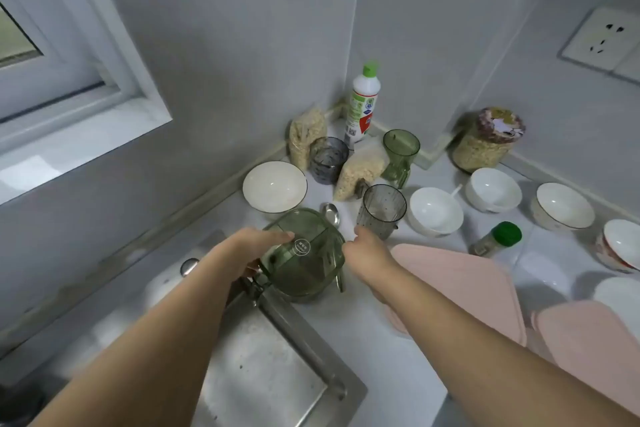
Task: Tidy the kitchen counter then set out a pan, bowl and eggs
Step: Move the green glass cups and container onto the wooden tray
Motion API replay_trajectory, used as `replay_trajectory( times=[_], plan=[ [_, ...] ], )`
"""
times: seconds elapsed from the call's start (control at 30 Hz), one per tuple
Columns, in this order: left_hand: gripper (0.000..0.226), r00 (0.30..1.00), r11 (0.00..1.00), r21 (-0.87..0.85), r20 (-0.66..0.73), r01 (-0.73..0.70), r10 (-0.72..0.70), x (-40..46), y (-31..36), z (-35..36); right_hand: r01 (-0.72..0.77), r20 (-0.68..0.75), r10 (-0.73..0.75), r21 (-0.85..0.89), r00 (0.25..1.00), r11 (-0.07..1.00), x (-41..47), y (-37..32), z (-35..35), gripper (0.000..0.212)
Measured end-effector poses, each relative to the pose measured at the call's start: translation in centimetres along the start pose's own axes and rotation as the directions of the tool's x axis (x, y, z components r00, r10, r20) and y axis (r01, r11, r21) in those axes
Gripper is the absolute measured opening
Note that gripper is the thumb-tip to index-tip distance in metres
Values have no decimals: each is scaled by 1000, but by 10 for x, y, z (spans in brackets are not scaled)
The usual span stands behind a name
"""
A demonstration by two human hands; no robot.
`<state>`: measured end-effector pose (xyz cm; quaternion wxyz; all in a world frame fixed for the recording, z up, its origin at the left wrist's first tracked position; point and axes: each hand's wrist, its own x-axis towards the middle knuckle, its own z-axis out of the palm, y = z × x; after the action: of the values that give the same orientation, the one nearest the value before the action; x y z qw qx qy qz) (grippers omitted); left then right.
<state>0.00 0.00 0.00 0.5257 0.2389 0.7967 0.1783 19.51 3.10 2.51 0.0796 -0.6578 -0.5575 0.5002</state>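
A green translucent lidded container stands on the white counter beside the sink. My left hand lies on its left side, fingers stretched over the lid and thumb hidden below. My right hand is at its right edge with fingers curled; whether it holds the lid rim cannot be told. Several white bowls sit around: a large one behind the container, others to the right. No pan or eggs are in view.
A steel sink fills the lower left. Grey perforated cups, a green cup, oat bags, a detergent bottle, an oat jar, a spice shaker, a spoon and pink boards crowd the counter.
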Motion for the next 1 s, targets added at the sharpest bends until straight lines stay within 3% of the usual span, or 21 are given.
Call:
replay_trajectory(
  times=[0.1,0.3,0.4,0.5,0.6,0.8,1.0],
  plan=[
    [70,999,998,-58,46,10,-8,2,-3,-3,-53,-23,53,3,998,999,5,-2,5,48],
    [53,995,982,-186,103,17,3,5,-9,3,-146,16,146,137,989,980,14,2,1,14],
    [66,995,975,-219,103,22,0,7,-12,1,-203,55,195,256,979,945,13,6,6,28],
    [72,989,960,-273,148,55,-15,9,-18,3,-255,54,252,348,966,902,20,9,21,19],
    [100,981,938,-337,195,83,-17,5,-22,5,-270,58,269,384,961,883,23,11,19,18],
    [48,964,882,-470,250,37,93,-21,-14,4,-196,37,200,434,979,879,18,0,-5,25],
    [48,950,884,-467,264,-25,166,-54,15,22,-53,14,52,465,999,884,-12,-3,-45,20]
  ],
)
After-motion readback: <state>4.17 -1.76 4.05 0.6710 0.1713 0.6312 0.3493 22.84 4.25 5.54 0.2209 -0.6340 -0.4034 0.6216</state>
